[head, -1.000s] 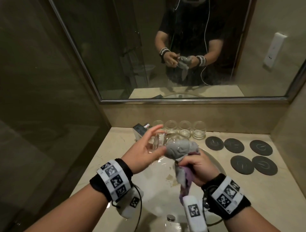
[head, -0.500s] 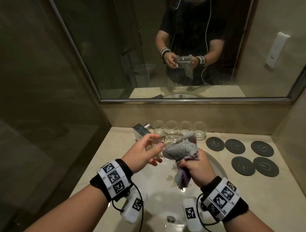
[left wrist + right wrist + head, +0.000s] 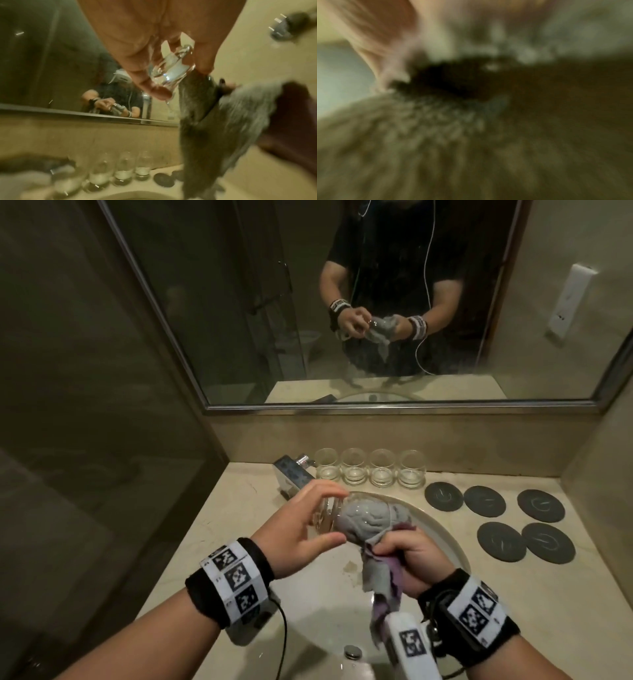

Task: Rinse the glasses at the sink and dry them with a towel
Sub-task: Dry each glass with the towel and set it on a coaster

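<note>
the large wall mirror with a metal frame (image 3: 394,302) spans the wall above the beige stone counter (image 3: 548,594) and reflects the person holding a glass and cloth. the counter carries a round pale sink basin (image 3: 325,594) set into it, with a metal drain plug (image 3: 353,652) at the near side. a chrome box-shaped tap (image 3: 294,475) stands at the rear left of the basin.

five round dark coasters (image 3: 500,520) lie on the counter to the right of the basin, three in a rear row and two in front. four clear round drinking glasses (image 3: 370,468) stand upright in a row against the back wall, just right of the tap, each touching or nearly touching its neighbour.

the grey towel with a purple reverse side (image 3: 371,529) is stuffed into the clear glass being dried (image 3: 169,70), which is held on its side above the basin. the free end of the towel hangs down toward the drain.

the left hand (image 3: 301,534) forms a pinching grip on the base end of the glass, thumb below and fingers (image 3: 145,75) spread over the top. the right hand (image 3: 409,559) forms a curled grip, closed tightly round the bunched towel just below the mouth of the glass. the right wrist view is blurred; it shows only towel fabric at close range.
</note>
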Demonstrator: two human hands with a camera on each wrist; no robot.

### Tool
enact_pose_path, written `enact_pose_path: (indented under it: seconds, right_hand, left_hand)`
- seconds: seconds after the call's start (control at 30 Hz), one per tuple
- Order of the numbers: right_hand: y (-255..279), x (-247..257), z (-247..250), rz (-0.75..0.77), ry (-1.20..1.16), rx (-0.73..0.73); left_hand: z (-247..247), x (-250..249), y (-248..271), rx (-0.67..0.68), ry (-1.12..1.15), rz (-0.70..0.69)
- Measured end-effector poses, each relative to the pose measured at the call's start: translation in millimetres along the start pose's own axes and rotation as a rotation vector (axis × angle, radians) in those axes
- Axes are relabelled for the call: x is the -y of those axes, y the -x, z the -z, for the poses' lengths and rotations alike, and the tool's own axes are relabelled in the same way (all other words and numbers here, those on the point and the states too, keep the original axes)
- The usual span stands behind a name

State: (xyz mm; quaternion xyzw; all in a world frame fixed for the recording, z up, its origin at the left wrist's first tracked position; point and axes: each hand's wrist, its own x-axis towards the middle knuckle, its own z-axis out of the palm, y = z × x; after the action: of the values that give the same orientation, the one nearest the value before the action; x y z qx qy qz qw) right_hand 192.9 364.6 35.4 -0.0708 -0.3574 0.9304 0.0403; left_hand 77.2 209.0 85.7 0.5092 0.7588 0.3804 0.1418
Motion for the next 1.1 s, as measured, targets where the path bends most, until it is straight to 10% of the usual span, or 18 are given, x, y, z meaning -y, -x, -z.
enact_pose_path:
  seconds: [0.2, 0.63, 0.87, 1.1]
  right_hand:
    - [-1, 0, 3, 0.155, 0.299, -0.022]
    - [9, 27, -1, -0.013, 0.637, 0.138]
    - [6, 11, 5, 0.099, -0.022, 0.092]
    - [13, 32, -6, 0.080, 0.776, 0.163]
  left_hand:
    - [-2, -8, -6, -0.006, 0.301, 0.243]
    - [-2, -5, 2, 0.026, 0.322, 0.172]
    - [-2, -8, -5, -0.083, 0.090, -0.099]
    - [6, -9, -2, -0.004, 0.320, 0.118]
